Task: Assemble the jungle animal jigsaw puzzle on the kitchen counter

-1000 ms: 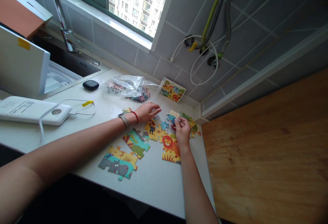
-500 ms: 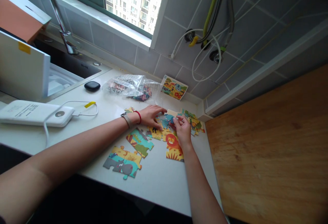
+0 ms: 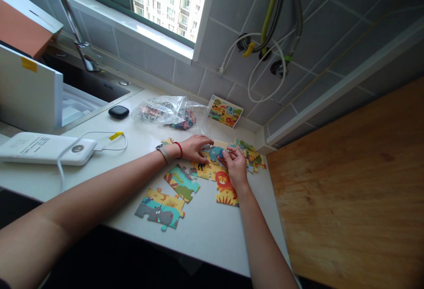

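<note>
My left hand [image 3: 194, 147] lies over the upper left of a partly joined jigsaw puzzle [image 3: 212, 172], fingers apart and touching its pieces. Between the thumb and fingers of my right hand [image 3: 237, 165] is a blue puzzle piece [image 3: 220, 154], held at the elephant part of the picture; how it sits against its neighbours is partly hidden. Below my right fingers, the lion section [image 3: 224, 182] lies on the white counter. A crocodile section [image 3: 182, 182] and a hippo section [image 3: 160, 209] lie apart to the left. Several other pieces [image 3: 253, 156] lie beyond my right hand.
A picture card [image 3: 225, 111] leans on the tiled wall, beside a clear plastic bag [image 3: 168, 111] of pieces. A black oval case [image 3: 118, 112] and a white power bank [image 3: 46, 148] with a cable sit left, near the sink [image 3: 96, 84]. A wooden panel [image 3: 351, 178] borders the right.
Both hands stay almost where they were, the right still pinching the blue piece. The whole view has shifted slightly.
</note>
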Demonstrator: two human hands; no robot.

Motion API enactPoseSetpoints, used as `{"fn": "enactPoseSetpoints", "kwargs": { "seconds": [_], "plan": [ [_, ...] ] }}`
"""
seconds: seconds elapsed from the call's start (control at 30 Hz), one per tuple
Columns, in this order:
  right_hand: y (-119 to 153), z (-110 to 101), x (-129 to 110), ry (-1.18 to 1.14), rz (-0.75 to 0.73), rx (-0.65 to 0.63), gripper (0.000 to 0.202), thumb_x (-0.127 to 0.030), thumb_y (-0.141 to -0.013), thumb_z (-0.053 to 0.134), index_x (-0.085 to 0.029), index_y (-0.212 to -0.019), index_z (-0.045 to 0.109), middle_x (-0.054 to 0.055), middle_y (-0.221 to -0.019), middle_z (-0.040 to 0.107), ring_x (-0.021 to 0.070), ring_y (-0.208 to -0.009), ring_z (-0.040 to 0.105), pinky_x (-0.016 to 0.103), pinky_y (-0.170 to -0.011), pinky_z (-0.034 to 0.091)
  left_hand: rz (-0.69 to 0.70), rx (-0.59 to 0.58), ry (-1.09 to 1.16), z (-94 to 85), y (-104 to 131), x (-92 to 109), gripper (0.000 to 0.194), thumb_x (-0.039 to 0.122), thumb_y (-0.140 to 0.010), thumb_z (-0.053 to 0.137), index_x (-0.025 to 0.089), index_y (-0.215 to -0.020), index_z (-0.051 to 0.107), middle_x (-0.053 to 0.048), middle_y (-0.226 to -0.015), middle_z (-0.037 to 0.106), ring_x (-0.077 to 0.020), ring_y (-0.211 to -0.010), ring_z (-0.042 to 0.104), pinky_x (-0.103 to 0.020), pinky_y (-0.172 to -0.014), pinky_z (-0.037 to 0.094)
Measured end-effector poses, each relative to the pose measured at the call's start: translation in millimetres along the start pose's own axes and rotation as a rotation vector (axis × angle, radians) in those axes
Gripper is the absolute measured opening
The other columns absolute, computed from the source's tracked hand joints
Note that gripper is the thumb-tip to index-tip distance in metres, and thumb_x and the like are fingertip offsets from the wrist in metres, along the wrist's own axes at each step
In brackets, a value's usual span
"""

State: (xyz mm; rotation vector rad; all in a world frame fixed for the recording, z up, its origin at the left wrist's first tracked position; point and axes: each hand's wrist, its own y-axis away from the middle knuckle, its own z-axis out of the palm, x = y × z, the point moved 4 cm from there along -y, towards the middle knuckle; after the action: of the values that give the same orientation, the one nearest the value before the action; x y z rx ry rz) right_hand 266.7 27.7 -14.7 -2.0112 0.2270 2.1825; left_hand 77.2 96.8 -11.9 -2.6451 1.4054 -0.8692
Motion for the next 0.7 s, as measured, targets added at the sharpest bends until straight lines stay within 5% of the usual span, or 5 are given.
{"fn": "enactPoseSetpoints", "kwargs": {
  "seconds": [0.33, 0.7],
  "plan": [
    [3.2, 3.4, -2.8, -0.009, 0.009, -0.019, 0.049, -0.050, -0.068, 0.088, -0.022, -0.098, 0.061, -0.003, -0.074, 0.072, 0.0170, -0.059, 0.073, 0.035, -0.071, 0.066, 0.097, 0.016, 0.084, -1.7, 0.8, -3.0, 0.039, 0.050, -0.079, 0.080, 0.018, -0.101, 0.075, -0.014, -0.125, 0.070, -0.0329, -0.118, 0.065, -0.040, -0.106, 0.046],
    [0.7, -1.2, -4.7, 0.027, -0.019, 0.034, 0.051, -0.053, -0.066, 0.088, -0.021, -0.097, 0.063, -0.003, -0.072, 0.072, 0.0171, -0.060, 0.071, 0.033, -0.068, 0.065, 0.083, 0.032, 0.067, -1.1, -0.2, 0.4, 0.028, 0.044, -0.091, 0.071, 0.019, -0.104, 0.077, -0.013, -0.125, 0.071, -0.0293, -0.114, 0.068, -0.038, -0.104, 0.048]
  ]
}}
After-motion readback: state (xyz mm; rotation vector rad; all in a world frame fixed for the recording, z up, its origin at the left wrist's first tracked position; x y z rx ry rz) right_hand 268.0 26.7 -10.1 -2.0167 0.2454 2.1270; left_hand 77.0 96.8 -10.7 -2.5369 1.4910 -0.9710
